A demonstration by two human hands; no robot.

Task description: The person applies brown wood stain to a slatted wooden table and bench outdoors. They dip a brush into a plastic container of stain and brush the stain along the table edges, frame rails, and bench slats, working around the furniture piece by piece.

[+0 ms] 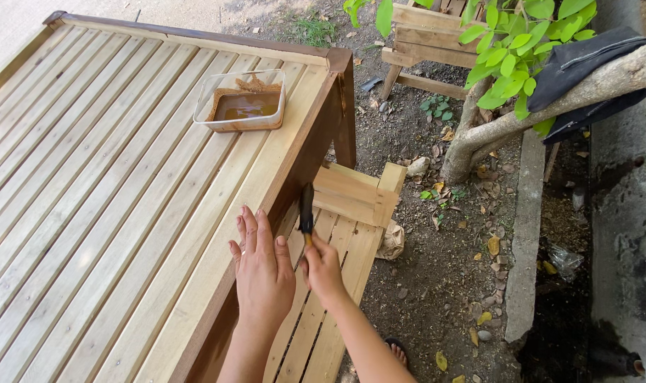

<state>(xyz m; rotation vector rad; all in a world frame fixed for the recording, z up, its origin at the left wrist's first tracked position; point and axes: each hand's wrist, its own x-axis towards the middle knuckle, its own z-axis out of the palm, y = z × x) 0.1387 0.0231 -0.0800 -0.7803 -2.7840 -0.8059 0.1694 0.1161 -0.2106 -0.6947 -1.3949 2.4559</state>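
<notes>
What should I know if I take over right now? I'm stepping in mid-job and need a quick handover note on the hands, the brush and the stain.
Left hand: flat on the edge of the slatted wooden platform, holding nothing.
Right hand: grips a dark brush upright against the platform's side board.
Clear tub of brown stain: on the platform's far corner.
Done: the side board and corner post look darker, stained.
Left: top slats and the lower pallet are pale, bare wood.

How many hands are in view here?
2. The left hand lies flat on the edge of the slatted table. The right hand is beside it, over the side, gripping a brush. No other person's hands show.
</notes>
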